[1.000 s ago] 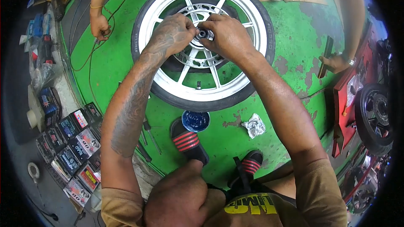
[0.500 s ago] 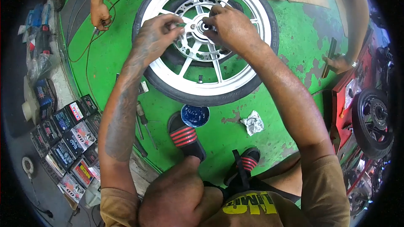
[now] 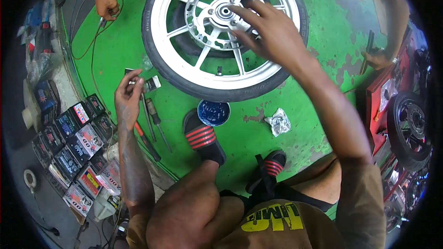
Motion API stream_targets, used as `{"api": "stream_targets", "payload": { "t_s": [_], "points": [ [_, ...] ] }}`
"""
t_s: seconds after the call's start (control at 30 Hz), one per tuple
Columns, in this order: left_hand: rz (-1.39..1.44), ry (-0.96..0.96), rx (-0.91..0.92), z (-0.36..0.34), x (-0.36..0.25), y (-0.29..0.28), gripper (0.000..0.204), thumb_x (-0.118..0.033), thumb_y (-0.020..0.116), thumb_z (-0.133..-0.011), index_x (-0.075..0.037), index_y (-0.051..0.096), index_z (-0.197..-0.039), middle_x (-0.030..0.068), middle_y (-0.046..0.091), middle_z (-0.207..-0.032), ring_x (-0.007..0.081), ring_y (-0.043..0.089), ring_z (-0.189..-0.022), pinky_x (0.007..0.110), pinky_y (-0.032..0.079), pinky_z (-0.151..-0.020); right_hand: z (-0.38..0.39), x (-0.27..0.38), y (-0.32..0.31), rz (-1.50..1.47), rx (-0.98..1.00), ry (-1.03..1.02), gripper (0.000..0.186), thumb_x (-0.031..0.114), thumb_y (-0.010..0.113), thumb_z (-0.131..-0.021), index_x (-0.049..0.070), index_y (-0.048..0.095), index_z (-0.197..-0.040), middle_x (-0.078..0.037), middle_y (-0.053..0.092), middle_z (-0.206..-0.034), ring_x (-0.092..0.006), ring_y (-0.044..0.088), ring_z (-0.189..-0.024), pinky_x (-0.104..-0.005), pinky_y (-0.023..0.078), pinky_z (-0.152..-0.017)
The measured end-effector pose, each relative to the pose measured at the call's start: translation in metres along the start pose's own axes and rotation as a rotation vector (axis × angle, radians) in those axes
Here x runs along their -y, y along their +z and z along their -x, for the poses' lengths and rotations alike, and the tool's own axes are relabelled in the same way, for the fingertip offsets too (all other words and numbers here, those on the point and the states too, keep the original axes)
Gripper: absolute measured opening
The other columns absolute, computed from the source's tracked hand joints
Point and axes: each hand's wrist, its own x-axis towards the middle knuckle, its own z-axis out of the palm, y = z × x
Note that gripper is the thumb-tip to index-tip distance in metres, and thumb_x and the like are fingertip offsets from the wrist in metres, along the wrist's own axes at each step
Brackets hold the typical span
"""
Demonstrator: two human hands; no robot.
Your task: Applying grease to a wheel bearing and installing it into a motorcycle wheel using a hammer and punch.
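A white spoked motorcycle wheel (image 3: pixel 203 79) with a black tyre (image 3: pixel 221 95) lies flat on the green floor ahead of me. Around its hub (image 3: pixel 225 11) sits a slotted silver brake disc (image 3: pixel 203 40). My right hand (image 3: pixel 272 30) hovers over the right side of the hub, fingers spread, with nothing visible in them. Left of the wheel, my left hand (image 3: pixel 128 93) is low beside a small black-and-white box (image 3: pixel 152 83). Its fingers are bent but apart from the thumb, and I see nothing held there.
A tub of blue grease (image 3: pixel 213 112) stands near the tyre, with crumpled foil (image 3: pixel 278 122) to its right. Screwdrivers (image 3: pixel 153 111) lie at left, beside stacked battery boxes (image 3: pixel 85 139). Other people's hands show at upper left (image 3: pixel 107 5) and right (image 3: pixel 379 59), the latter holding a dark bar (image 3: pixel 368 51).
My left hand has left the hub, going down and left to the small box; the green bit it held no longer shows. My right hand has lifted and opened, uncovering the hub.
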Motion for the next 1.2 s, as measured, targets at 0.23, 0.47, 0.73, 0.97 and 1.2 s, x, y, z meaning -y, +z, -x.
{"api": "stream_targets", "payload": {
  "t_s": [0.23, 0.47, 0.73, 0.97, 1.2],
  "points": [
    [0.094, -0.108, -0.436, 0.086, 0.124, -0.036, 0.016, -0.017, 0.061, -0.097, -0.007, 0.063, -0.110, -0.0037, 0.058, -0.084, 0.0029, 0.049, -0.064, 0.019, 0.041, -0.058, 0.244, 0.061, 0.018, 0.064, 0.360, 0.320, 0.030, 0.012, 0.071, -0.077, 0.008, 0.067, -0.106, -0.013, 0.062, -0.095, -0.0316, 0.061, -0.090, -0.0396, 0.050, -0.081],
    [0.043, -0.092, -0.272, 0.166, 0.147, 0.017, 0.024, -0.012, 0.061, -0.094, -0.008, 0.060, -0.118, -0.0004, 0.057, -0.096, 0.0083, 0.055, -0.078, 0.023, 0.047, -0.067, 0.297, 0.070, 0.074, -0.847, 0.533, 0.792, 0.026, -0.004, 0.059, -0.080, 0.001, 0.064, -0.105, -0.012, 0.065, -0.093, -0.0225, 0.062, -0.077, -0.0334, 0.049, -0.073],
    [0.003, 0.094, 0.095, 0.189, 0.120, 0.046, 0.036, 0.002, 0.066, -0.079, 0.004, 0.059, -0.114, 0.0127, 0.053, -0.119, 0.0245, 0.058, -0.104, 0.032, 0.050, -0.084, 0.144, 0.227, 0.137, -1.659, 0.757, 1.154, 0.023, 0.018, 0.063, -0.094, 0.002, 0.059, -0.110, -0.004, 0.062, -0.099, -0.0126, 0.058, -0.087, -0.0292, 0.050, -0.077],
    [-0.069, 0.196, -0.071, 0.187, 0.113, 0.048, 0.033, 0.003, 0.062, -0.072, 0.005, 0.056, -0.105, 0.0188, 0.049, -0.117, 0.0346, 0.055, -0.106, 0.035, 0.049, -0.082, 0.150, 0.241, 0.200, -1.186, 0.838, 0.311, 0.052, 0.045, 0.040, -0.102, 0.001, 0.058, -0.122, -0.015, 0.065, -0.112, -0.0241, 0.059, -0.102, -0.0381, 0.046, -0.091],
    [-0.251, -0.048, 0.061, 0.222, 0.130, 0.021, 0.032, -0.010, 0.066, -0.079, 0.004, 0.058, -0.108, 0.0195, 0.061, -0.089, 0.0365, 0.062, -0.080, 0.040, 0.050, -0.070, 0.148, 0.304, 0.168, -1.297, 1.147, 0.761, 0.078, 0.064, 0.023, -0.098, -0.001, 0.059, -0.121, -0.028, 0.061, -0.117, -0.0358, 0.059, -0.112, -0.0414, 0.043, -0.099]
  ]
}}
